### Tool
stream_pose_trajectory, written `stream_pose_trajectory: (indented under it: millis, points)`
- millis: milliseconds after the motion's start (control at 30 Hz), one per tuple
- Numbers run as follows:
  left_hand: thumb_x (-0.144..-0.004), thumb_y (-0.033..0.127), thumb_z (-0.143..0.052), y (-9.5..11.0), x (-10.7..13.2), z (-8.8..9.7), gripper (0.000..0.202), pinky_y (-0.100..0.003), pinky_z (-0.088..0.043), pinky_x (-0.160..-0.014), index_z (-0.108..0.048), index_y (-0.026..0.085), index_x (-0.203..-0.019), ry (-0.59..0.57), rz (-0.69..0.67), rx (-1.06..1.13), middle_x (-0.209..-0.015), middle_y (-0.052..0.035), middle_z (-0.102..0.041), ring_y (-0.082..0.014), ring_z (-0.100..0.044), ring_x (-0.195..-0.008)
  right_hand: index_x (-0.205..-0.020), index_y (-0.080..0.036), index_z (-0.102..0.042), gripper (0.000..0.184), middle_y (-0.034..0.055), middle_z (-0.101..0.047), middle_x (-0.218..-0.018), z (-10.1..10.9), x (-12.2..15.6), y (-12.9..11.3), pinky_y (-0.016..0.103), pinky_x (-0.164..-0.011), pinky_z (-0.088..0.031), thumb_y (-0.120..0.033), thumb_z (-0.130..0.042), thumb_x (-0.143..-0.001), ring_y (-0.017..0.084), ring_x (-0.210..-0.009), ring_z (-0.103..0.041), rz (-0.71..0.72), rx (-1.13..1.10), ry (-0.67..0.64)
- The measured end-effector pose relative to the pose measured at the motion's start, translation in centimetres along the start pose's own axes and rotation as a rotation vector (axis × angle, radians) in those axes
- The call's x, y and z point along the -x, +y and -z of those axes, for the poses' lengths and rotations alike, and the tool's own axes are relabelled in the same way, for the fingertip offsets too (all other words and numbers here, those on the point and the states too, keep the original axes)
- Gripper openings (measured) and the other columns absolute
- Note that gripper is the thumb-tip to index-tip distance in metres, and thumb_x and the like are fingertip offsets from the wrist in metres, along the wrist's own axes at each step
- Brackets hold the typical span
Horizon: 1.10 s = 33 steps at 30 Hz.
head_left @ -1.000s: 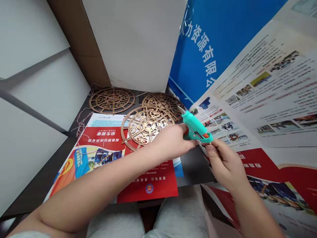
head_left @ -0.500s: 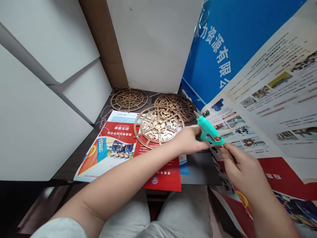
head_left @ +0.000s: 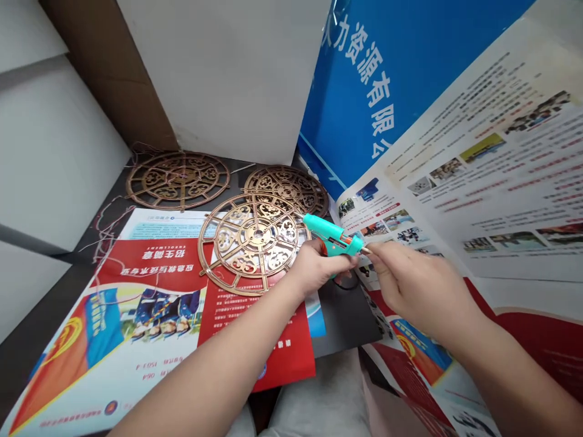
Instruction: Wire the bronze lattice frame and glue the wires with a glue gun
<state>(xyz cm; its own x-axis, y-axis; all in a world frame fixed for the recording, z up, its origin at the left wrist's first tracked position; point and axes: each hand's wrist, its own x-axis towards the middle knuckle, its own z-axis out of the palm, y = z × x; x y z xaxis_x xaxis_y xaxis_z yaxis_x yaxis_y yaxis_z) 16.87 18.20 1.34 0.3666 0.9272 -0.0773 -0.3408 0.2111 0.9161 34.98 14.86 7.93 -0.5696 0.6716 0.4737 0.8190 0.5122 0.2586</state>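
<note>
My left hand (head_left: pixel 314 266) is closed around the handle of a turquoise glue gun (head_left: pixel 327 230), whose nozzle points to the upper left. At the gun's rear end, my right hand (head_left: pixel 405 282) pinches a thin pale glue stick (head_left: pixel 365 249) that enters the back of the gun. Just left of the nozzle lies a round openwork metal-coloured disc (head_left: pixel 259 233) with spokes and scroll patterns. Behind it, more such discs (head_left: pixel 291 189) overlap. Part of the gun's handle is hidden by my left fingers.
Another openwork disc (head_left: pixel 182 176) lies at the back left, with thin tangled strings (head_left: pixel 107 233) near it. A red and white printed leaflet (head_left: pixel 159 258) covers the dark table (head_left: pixel 348 309). White panels (head_left: pixel 228 79) and a blue board (head_left: pixel 350 91) stand around; a printed sheet (head_left: pixel 455 200) leans right.
The glue gun and both hands have moved left toward the front disc, and the gun has tilted flatter. The view has shifted to the right and closer to the table.
</note>
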Motion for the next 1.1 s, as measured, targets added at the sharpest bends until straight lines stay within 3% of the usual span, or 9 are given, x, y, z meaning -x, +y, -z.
stream_pose_trajectory:
  millis: [200, 300, 400, 500, 567, 667, 800, 967, 1100]
  points:
    - [-0.064, 0.047, -0.086, 1.2, 0.1, 0.4, 0.049, -0.018, -0.048, -0.052, -0.068, 0.006, -0.085, -0.100, 0.068, 0.074, -0.066, -0.0061, -0.064, -0.0101, -0.059, -0.054, -0.106, -0.015, -0.070, 0.020, 0.0001, -0.073, -0.084, 0.9, -1.4, -1.2, 0.030, -0.050, -0.031, -0.015, -0.054, -0.094, 0.014, -0.058, -0.063, 0.064, 0.127, 0.006]
    - [-0.063, 0.046, -0.088, 1.2, 0.1, 0.4, 0.050, -0.021, -0.051, -0.051, -0.068, 0.005, -0.084, -0.116, 0.061, 0.131, -0.075, -0.0088, -0.067, -0.0138, -0.064, -0.060, -0.102, -0.015, -0.071, 0.021, -0.0003, -0.070, -0.078, 1.7, -2.2, -1.3, 0.031, -0.049, -0.029, -0.013, -0.054, -0.091, 0.015, -0.055, -0.060, 0.118, 0.199, -0.032]
    - [-0.058, 0.042, -0.092, 0.8, -0.1, 0.4, 0.067, -0.024, -0.056, -0.054, -0.070, 0.008, -0.112, -0.086, 0.012, 0.211, -0.095, -0.0089, -0.070, -0.0140, -0.066, -0.069, -0.100, -0.017, -0.071, 0.022, -0.0015, -0.066, -0.073, 2.6, -2.8, -1.3, 0.031, -0.050, -0.028, -0.011, -0.054, -0.087, 0.015, -0.055, -0.057, 0.174, 0.234, -0.082]
    - [-0.059, 0.029, -0.090, 0.5, -0.4, 0.4, 0.095, -0.024, -0.060, -0.065, -0.053, 0.020, -0.145, -0.027, -0.001, 0.254, -0.103, -0.0053, -0.070, -0.0104, -0.066, -0.073, -0.098, -0.017, -0.070, 0.022, -0.0016, -0.063, -0.071, 3.1, -3.3, -1.4, 0.031, -0.051, -0.028, -0.009, -0.054, -0.085, 0.016, -0.057, -0.055, 0.217, 0.256, -0.113]
    - [-0.061, 0.025, -0.087, 0.4, -0.5, 0.4, 0.078, -0.021, -0.060, -0.072, -0.061, 0.015, -0.134, -0.014, -0.029, 0.251, -0.100, -0.0059, -0.070, -0.0096, -0.067, -0.078, -0.096, -0.018, -0.069, 0.021, -0.0021, -0.059, -0.068, 3.3, -3.6, -1.5, 0.031, -0.051, -0.026, -0.009, -0.055, -0.084, 0.016, -0.056, -0.054, 0.244, 0.285, -0.119]
    - [-0.066, 0.038, -0.084, 0.3, -0.4, 0.3, 0.045, -0.019, -0.055, -0.065, -0.069, 0.008, -0.095, -0.047, -0.067, 0.250, -0.089, -0.0077, -0.070, -0.0079, -0.063, -0.070, -0.092, -0.018, -0.067, 0.018, -0.0024, -0.056, -0.067, 3.3, -4.0, -1.6, 0.031, -0.051, -0.024, -0.009, -0.055, -0.082, 0.016, -0.054, -0.051, 0.279, 0.317, -0.122]
    - [-0.073, 0.058, -0.077, 0.0, -0.1, 0.0, 0.054, -0.018, -0.038, -0.047, -0.053, 0.011, -0.064, -0.005, -0.139, 0.171, -0.055, -0.0021, -0.053, -0.0057, -0.047, -0.046, -0.082, -0.019, -0.060, 0.012, -0.0020, -0.055, -0.067, 3.0, -4.3, -1.9, 0.031, -0.053, -0.025, -0.008, -0.055, -0.081, 0.016, -0.057, -0.054, 0.282, 0.345, -0.130]
    - [-0.063, 0.066, -0.082, -0.3, -0.1, -0.1, 0.061, -0.020, -0.033, -0.041, -0.051, 0.013, -0.062, 0.107, -0.095, 0.148, -0.047, -0.0001, -0.048, -0.0082, -0.044, -0.039, -0.084, -0.018, -0.060, 0.013, -0.0014, -0.058, -0.067, 2.0, -4.3, -2.5, 0.030, -0.050, -0.026, -0.011, -0.051, -0.087, 0.016, -0.055, -0.055, 0.252, 0.298, -0.106]
    - [-0.066, 0.064, -0.078, -0.1, 0.2, -0.3, 0.059, -0.019, -0.036, -0.044, -0.049, 0.013, -0.057, 0.147, -0.083, 0.146, -0.046, -0.0011, -0.048, -0.0080, -0.045, -0.040, -0.094, -0.016, -0.063, 0.016, 0.0010, -0.066, -0.077, 1.4, -4.2, -2.8, 0.030, -0.051, -0.027, -0.012, -0.048, -0.092, 0.016, -0.059, -0.061, 0.170, 0.224, -0.164]
